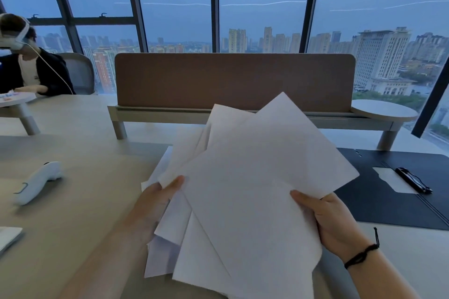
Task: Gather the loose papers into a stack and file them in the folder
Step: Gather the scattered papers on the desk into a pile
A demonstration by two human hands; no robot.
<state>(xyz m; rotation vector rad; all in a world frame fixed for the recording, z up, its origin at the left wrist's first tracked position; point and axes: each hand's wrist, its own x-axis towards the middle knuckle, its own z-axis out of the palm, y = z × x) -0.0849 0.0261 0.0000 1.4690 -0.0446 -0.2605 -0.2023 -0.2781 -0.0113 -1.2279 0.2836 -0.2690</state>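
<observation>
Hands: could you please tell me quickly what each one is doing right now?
Left hand: closed on the papers.
Right hand: closed on the papers.

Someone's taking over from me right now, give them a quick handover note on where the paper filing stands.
Left hand: gripping the left edge of the papers.
Right hand: gripping their right edge.
The papers are gathered off the desk but fanned out, corners askew.
The folder lies open on the desk to the right, a clip on it.
Done: sheets collected.
Left: square the stack, then file it in the folder.
</observation>
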